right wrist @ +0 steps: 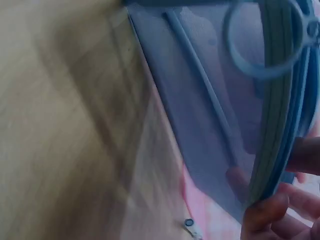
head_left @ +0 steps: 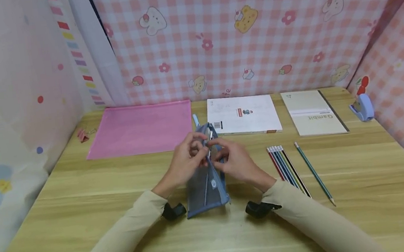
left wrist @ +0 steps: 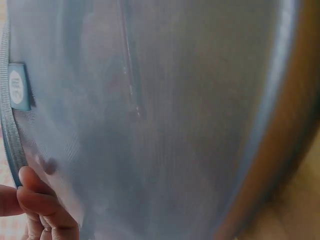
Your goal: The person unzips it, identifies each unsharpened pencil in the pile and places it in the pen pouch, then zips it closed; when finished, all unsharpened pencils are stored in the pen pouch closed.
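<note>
Head view: one blue mesh pencil pouch (head_left: 208, 183) stands on edge at the centre of the tabletop (head_left: 84, 206). The left hand (head_left: 185, 161) and right hand (head_left: 234, 162) both pinch its top end, fingers curled onto the fabric. One slim pen-like item shows through the mesh. At 3 o'clock of the pouch lies a bundle of about six pencils (head_left: 287, 170), with one single pencil (head_left: 314, 173) apart beside it. At 12 o'clock: one pink folder (head_left: 140, 129), one white booklet (head_left: 243, 115), one beige notebook (head_left: 312, 111).

Left wrist view: mesh pouch wall (left wrist: 165, 125) fills the frame; fingers (left wrist: 37, 205) grip its edge at 7 o'clock.

Right wrist view: pouch (right wrist: 210, 115) above the tabletop; fingers (right wrist: 265, 212) clamp its rim at 5 o'clock.
</note>
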`<action>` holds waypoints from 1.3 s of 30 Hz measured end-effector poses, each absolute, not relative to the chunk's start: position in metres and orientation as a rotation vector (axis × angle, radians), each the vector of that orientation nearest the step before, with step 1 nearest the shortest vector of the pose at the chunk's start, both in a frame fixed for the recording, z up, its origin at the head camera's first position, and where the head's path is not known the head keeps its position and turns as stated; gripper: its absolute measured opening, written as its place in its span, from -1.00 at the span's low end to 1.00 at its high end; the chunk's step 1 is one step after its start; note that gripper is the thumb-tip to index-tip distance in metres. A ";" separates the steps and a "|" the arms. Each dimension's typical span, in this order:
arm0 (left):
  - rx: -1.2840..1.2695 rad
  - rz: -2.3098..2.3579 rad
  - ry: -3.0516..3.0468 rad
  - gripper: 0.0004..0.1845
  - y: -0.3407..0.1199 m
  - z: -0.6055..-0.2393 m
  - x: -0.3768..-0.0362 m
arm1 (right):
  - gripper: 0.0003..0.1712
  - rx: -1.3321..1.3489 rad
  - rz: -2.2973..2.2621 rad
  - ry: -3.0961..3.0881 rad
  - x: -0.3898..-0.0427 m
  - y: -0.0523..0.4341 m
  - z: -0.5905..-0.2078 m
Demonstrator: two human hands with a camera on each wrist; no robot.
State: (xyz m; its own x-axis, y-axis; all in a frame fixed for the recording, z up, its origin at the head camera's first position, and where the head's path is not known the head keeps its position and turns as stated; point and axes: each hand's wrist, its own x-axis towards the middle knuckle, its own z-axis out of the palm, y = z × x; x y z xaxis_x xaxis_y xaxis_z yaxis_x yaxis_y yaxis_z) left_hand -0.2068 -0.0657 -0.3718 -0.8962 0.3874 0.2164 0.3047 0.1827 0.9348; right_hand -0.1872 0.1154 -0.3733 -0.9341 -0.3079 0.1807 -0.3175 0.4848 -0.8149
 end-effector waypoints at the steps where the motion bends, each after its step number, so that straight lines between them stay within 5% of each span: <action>1: 0.691 1.838 2.363 -0.67 -0.066 -0.372 -0.207 | -0.42 0.581 1.469 -2.704 -0.187 0.117 -0.372; 22: 0.684 1.793 2.397 -0.78 -0.075 -0.371 -0.209 | -0.73 0.424 1.289 -2.982 -0.179 0.261 -0.352; 29: 0.692 1.783 2.394 -0.75 -0.078 -0.372 -0.209 | -0.86 0.591 1.181 -3.081 -0.171 0.283 -0.368; 39: 0.677 1.788 2.388 -0.74 -0.077 -0.374 -0.209 | -0.80 0.649 0.960 -3.046 -0.164 0.289 -0.381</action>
